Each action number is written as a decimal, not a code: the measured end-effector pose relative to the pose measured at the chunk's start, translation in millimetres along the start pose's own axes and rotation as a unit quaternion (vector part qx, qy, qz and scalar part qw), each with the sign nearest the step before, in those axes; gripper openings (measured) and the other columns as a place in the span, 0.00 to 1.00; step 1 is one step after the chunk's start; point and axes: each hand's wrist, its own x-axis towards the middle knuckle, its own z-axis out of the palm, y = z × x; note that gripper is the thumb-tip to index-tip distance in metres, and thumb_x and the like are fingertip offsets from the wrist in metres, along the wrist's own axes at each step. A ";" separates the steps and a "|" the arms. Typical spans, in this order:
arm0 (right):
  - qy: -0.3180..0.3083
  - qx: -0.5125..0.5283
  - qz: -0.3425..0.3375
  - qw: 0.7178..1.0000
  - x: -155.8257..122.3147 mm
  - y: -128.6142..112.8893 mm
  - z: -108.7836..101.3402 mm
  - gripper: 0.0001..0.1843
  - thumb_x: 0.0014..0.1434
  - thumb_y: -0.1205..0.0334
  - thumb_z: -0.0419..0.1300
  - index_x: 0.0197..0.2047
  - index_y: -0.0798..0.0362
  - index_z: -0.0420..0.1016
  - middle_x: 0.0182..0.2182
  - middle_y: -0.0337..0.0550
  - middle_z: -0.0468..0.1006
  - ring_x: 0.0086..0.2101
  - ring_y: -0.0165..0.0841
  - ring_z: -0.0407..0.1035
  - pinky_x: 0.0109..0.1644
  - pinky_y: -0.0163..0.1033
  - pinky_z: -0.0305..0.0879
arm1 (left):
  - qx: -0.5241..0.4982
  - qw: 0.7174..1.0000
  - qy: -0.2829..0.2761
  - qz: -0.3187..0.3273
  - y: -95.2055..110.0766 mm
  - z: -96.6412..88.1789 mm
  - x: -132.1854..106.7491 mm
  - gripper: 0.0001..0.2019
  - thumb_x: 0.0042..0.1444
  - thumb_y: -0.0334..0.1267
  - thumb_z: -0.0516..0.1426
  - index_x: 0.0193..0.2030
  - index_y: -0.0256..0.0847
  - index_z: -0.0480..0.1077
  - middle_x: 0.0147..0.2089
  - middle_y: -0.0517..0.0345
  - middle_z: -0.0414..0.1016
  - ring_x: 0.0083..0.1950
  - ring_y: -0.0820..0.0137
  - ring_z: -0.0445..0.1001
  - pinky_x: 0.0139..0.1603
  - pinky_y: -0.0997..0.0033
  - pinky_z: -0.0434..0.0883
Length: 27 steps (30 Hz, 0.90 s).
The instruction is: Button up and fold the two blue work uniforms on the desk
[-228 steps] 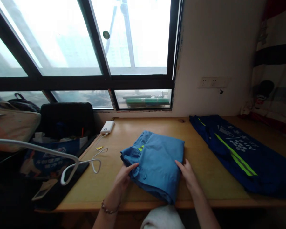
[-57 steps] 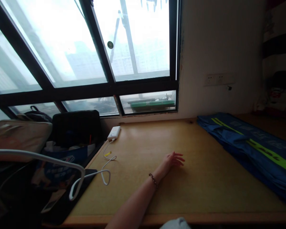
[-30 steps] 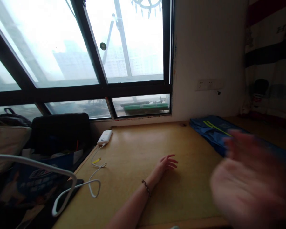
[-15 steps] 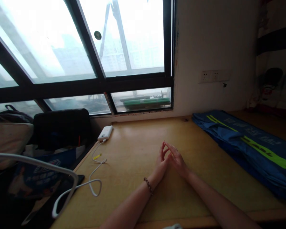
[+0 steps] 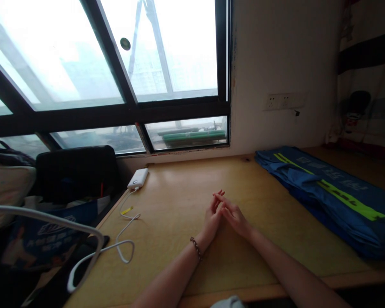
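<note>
My left hand [image 5: 213, 217] rests over the middle of the wooden desk [image 5: 176, 239], with a dark beaded bracelet [image 5: 196, 248] on its wrist. Against it leans my right hand [image 5: 236, 218], its outstretched fingers touching and partly crossing those of the left. Both hands are open, fingers extended, and no object shows between them. Some of the left fingers are hidden behind the right ones. Both forearms reach in from the desk's near edge.
A white power bank [image 5: 137, 178] with a white cable [image 5: 118, 244] lies along the desk's left side. Folded blue fabric [image 5: 327, 192] with a yellow-green stripe covers the right side. Bags [image 5: 51, 231] and a black chair back [image 5: 78, 171] stand left, below the window.
The fingertips met in a peak with a gap between them; now the right fingers lie across the left ones. The view has turned slightly right.
</note>
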 end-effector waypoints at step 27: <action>-0.020 -0.007 0.013 1.000 1.8 0.3 -3.6 0.25 0.59 0.50 0.47 0.56 0.50 0.60 0.51 0.47 0.67 0.51 0.38 0.60 0.55 0.47 0.56 | -0.079 0.985 0.061 -0.141 7.2 1.6 -3.4 0.21 0.44 0.45 0.60 0.45 0.38 0.68 0.44 0.50 0.72 0.43 0.65 0.71 0.39 0.71 0.70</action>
